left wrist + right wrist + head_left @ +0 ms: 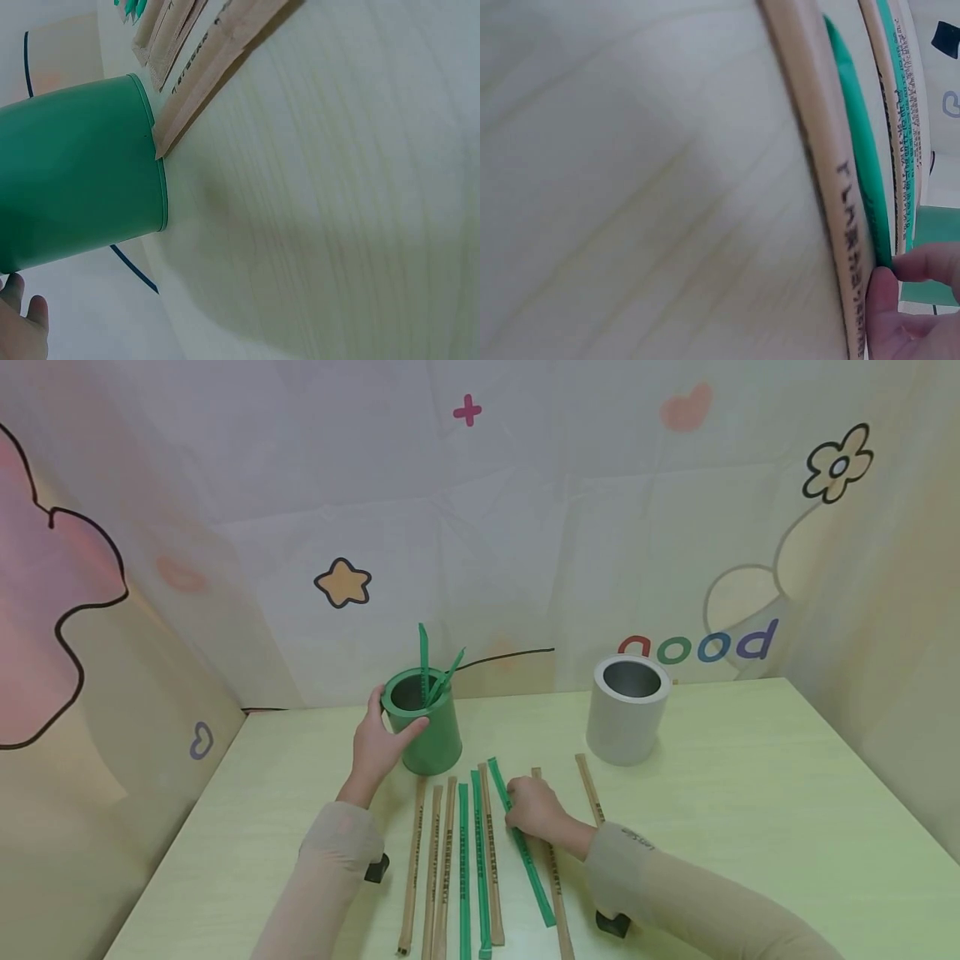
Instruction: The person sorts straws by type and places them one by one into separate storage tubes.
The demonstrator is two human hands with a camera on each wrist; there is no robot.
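My left hand [377,743] holds a green cylindrical cup [438,739] at its rim, fingers on the left side and thumb along the front. Two green paper-wrapped straws [424,656] stick up out of it. Seen from the left wrist, the cup's green wall [75,172] reaches down to the table and the fingertips [34,309] are at its upper part. With thumb and forefinger, my right hand [536,808] pinches a green wrapped straw [534,872]; the right wrist view has this straw [864,142] beside a brown wrapped one [829,127].
Several brown straws [415,868] and green straws [464,868] lie lengthwise in a row before the cup. Another brown straw [587,777] lies apart, partly under the right sleeve. A white cup [624,727] stands at the back right, near the printed curtain [495,552].
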